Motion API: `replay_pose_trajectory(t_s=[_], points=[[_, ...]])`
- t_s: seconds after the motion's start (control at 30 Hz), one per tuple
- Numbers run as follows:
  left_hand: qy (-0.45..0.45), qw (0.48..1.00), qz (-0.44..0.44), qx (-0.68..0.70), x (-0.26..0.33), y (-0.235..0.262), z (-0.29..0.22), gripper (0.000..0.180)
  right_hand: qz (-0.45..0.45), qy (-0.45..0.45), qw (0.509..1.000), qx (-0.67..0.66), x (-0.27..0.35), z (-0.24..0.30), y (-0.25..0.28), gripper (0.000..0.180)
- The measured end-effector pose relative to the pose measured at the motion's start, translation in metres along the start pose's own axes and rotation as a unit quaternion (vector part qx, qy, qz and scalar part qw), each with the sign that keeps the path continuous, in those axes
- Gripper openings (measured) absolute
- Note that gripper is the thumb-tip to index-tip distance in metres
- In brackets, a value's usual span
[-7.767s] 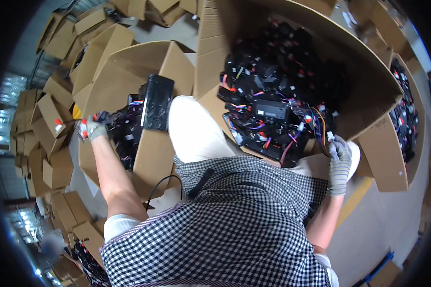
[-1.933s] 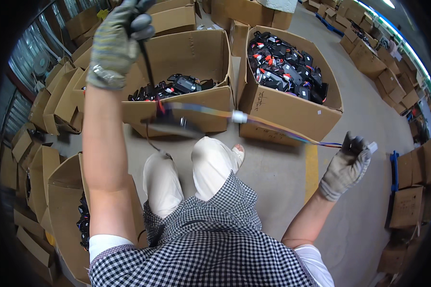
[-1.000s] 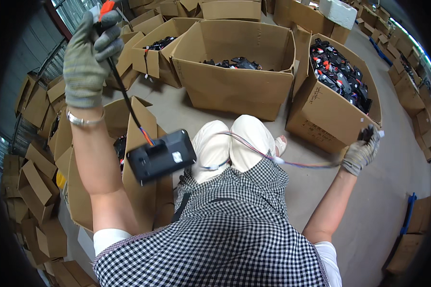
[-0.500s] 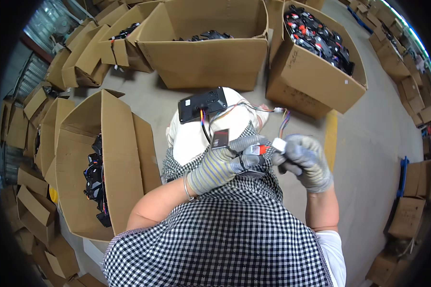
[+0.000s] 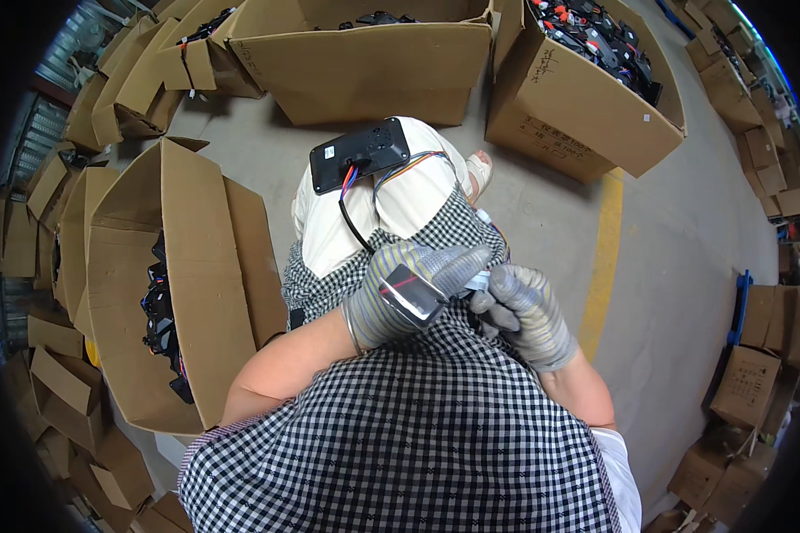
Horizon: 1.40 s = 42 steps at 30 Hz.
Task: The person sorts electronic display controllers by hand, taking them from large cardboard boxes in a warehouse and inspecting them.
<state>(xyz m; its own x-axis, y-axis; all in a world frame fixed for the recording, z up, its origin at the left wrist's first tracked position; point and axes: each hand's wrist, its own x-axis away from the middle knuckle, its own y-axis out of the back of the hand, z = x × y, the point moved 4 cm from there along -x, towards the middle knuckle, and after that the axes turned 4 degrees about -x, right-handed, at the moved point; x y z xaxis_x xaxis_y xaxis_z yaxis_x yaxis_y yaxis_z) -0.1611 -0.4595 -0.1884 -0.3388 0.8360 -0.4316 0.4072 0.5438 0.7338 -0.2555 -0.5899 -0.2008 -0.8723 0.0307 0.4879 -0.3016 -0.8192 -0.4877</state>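
A black unit (image 5: 360, 155) rests on the thighs (image 5: 327, 233) while the left hand (image 5: 379, 306) and the right hand (image 5: 533, 320) meet at a white connector (image 5: 478, 282).
Well left of the fingers stands a carton (image 5: 203, 266); beyond the left fingertips lies the unit, its black cable (image 5: 354, 224) running toward that hand. The left fingers are curled, and what they clamp on cannot be told; a small dark screen (image 5: 412, 295) sits against them. Just right, the right thumb and fingers look pinched on the connector. Pinching the housing rather than its wires, squarely, with slack in the cable, would likely work best and keep the unit from sliding.
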Motion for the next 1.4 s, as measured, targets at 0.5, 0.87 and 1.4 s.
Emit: replay_pose_trajectory(t_s=[0.5,0.87,1.4], points=[[0.298,0.907,0.048,-0.295,0.008,0.05,0.165,0.032,0.071,-0.02,0.986,0.15,-0.025,-0.019,0.004,0.031],[0.189,0.644,-0.418,0.613,0.099,0.089,0.165,0.042,0.106,0.005,0.974,0.198,-0.042,-0.035,0.003,0.033],[0.218,0.408,-0.828,0.317,0.357,0.239,0.167,0.037,0.024,0.075,0.98,0.184,-0.039,-0.025,0.006,0.032]])
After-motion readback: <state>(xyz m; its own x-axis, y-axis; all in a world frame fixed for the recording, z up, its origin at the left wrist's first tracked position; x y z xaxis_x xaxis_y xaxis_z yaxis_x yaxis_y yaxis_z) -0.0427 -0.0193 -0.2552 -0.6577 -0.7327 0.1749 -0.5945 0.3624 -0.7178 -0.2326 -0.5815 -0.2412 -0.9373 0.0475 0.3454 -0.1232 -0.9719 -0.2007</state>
